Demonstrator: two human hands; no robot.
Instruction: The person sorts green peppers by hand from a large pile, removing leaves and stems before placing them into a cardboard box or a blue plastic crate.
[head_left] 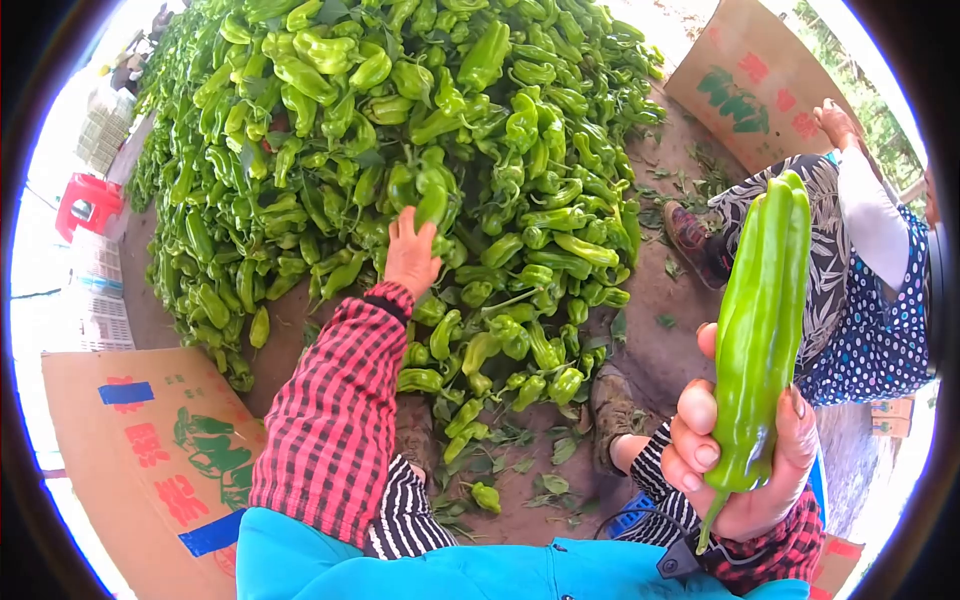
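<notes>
1. Earthen ground point(660, 345) carries a pepper heap point(320, 130).
2. Right hand point(778, 500) grips a long pepper point(765, 300) around its stem end, outside the heap's near-right edge; probably light, crisp, slick, easily bruised: best held there.
3. Left hand point(412, 258), well apart, touches another pepper point(432, 195) inside the heap's near edge; grip unclear.
4. Printed cardboard point(90, 420) stands off the near-left edge.

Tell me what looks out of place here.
A lone green pepper lies on the ground between the striped trouser legs, apart from the main pile, with leaves scattered around it. It may have rolled off or been dropped.
</notes>
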